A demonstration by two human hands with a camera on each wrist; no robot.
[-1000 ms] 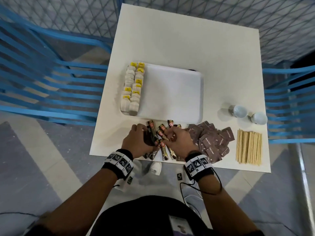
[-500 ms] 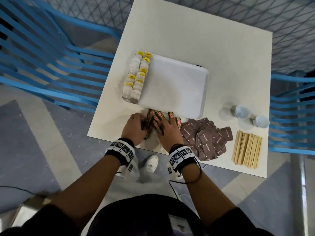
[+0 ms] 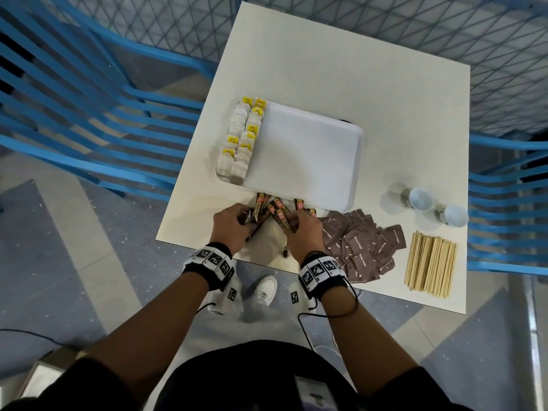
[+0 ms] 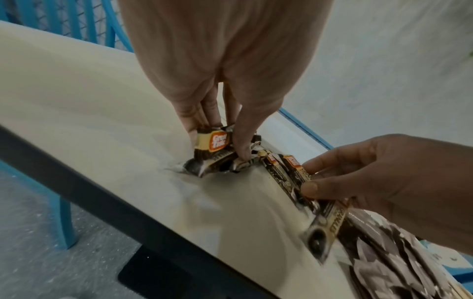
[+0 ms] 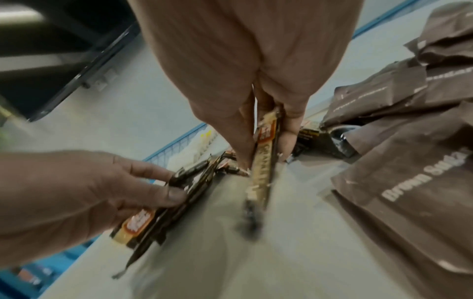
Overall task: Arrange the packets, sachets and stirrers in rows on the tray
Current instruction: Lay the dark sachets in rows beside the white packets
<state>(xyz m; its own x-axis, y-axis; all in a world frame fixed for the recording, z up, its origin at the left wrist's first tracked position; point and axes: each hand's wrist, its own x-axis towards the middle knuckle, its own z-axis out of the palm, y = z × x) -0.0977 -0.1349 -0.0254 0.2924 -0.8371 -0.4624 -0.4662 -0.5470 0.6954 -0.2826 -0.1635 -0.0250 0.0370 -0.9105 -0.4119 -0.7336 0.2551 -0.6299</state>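
A white tray (image 3: 308,155) lies mid-table with two rows of white tea bags with yellow tags (image 3: 240,143) along its left side. Just in front of it lies a heap of dark coffee stick sachets (image 3: 274,207). My left hand (image 3: 229,225) pinches a few sachets (image 4: 212,145) at their ends. My right hand (image 3: 302,229) pinches other sachets (image 5: 263,161) between thumb and fingers. Right of my hands sits a pile of brown sugar packets (image 3: 361,244), then a bundle of wooden stirrers (image 3: 430,262).
Two small white cups (image 3: 418,198) lie on their sides at the table's right. Blue slatted chairs (image 3: 89,114) stand left and right of the white table (image 3: 341,69). The near table edge is right under my wrists.
Both hands stay on the sachet heap and have drawn sachets together toward the tray's front edge. The head camera has shifted, so the table sits further right in view.
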